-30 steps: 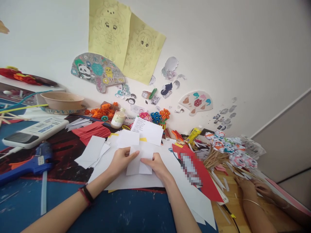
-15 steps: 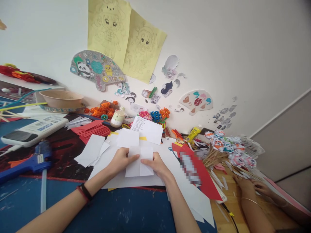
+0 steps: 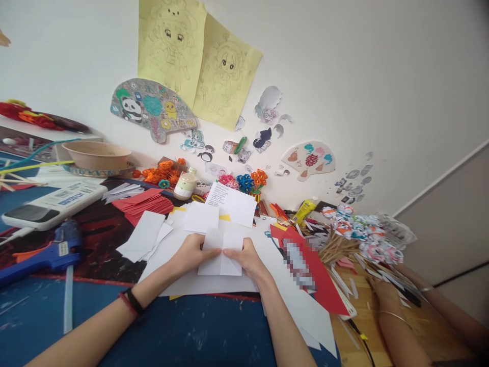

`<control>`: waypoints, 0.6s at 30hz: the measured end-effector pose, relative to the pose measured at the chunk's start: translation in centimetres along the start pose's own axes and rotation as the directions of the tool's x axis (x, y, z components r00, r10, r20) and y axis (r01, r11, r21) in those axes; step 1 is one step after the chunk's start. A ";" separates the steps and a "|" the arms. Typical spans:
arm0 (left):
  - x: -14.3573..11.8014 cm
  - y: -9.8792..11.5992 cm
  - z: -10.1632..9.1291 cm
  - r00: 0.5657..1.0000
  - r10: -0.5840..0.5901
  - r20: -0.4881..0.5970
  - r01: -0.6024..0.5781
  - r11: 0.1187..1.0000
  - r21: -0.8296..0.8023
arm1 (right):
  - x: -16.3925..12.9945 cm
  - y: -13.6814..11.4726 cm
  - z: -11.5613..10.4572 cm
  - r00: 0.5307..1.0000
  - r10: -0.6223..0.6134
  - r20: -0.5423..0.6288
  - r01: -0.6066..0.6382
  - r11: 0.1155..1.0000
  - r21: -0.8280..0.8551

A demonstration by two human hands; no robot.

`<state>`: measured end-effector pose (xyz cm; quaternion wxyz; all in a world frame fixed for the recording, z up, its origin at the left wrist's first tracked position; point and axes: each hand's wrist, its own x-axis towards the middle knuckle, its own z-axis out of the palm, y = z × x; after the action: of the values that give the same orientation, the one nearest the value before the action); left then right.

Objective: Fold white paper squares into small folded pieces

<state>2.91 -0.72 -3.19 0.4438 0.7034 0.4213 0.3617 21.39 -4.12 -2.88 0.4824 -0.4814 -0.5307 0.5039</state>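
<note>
A small white sheet of paper (image 3: 219, 267) with a crease down its middle is held between my two hands above the larger white sheets. My left hand (image 3: 194, 251) grips its left side, thumb lying on the front and fingers mostly behind. On the right side, my right hand (image 3: 246, 256) pinches it the same way, and the two thumb tips nearly meet at the crease. Just behind it lies a square white paper (image 3: 201, 217). A handwritten sheet (image 3: 233, 204) rests farther back. To the left, a pile of cut white papers (image 3: 143, 235) sits beside stacked red papers (image 3: 147, 205).
A blue glue gun (image 3: 63, 250) with a glue stick lies at left, near a white device (image 3: 53, 206). Behind stand a glue bottle (image 3: 185, 184) and a bowl (image 3: 97, 155). Red card (image 3: 324, 285) lies at right, where another person's hands (image 3: 382, 290) work over paper strips.
The creased paper has tilted up slightly in my hands, with its lower edge a little higher. At right, the other person's farther hand has moved back, and dark strips now show there.
</note>
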 end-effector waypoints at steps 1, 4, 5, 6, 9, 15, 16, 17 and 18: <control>0.0 0.0 0.0 1.000 0.001 -0.013 -0.001 1.000 0.029 | 0.0 0.1 0.1 1.000 -0.007 -0.004 0.007 1.000 0.015; -0.1 -0.2 0.2 0.999 0.026 -0.019 -0.025 0.998 0.065 | 0.0 0.4 0.3 0.999 -0.033 -0.008 0.033 0.997 0.066; -0.1 -0.2 0.2 0.999 0.033 -0.021 -0.032 0.998 0.050 | 0.1 0.5 0.4 0.999 -0.037 -0.009 0.037 0.996 0.078; -0.2 -0.2 0.3 0.999 0.040 -0.019 -0.039 0.999 0.029 | 0.1 0.5 0.5 0.999 -0.039 -0.011 0.040 0.995 0.088; -0.3 -0.1 0.4 0.999 0.050 -0.002 -0.050 0.998 -0.036 | 0.2 0.6 0.7 0.999 -0.043 -0.022 0.045 0.993 0.108; -0.6 0.3 0.5 0.998 0.027 -0.052 -0.033 0.993 -0.114 | 0.2 0.5 1.1 0.998 -0.034 -0.060 0.042 0.991 0.127; -0.6 0.3 0.6 0.998 0.030 -0.057 -0.036 0.993 -0.114 | 0.2 0.5 1.1 0.997 -0.035 -0.068 0.043 0.991 0.129; -0.6 0.4 0.6 0.998 0.033 -0.062 -0.040 0.993 -0.113 | 0.1 0.5 1.2 0.997 -0.036 -0.073 0.046 0.990 0.131; -0.6 0.4 0.6 0.997 0.035 -0.066 -0.043 0.993 -0.113 | 0.1 0.4 1.3 0.996 -0.038 -0.078 0.049 0.990 0.133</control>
<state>3.30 -1.61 -3.11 0.4623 0.6731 0.4000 0.4161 20.13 -4.04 -3.36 0.5442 -0.4546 -0.4875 0.5094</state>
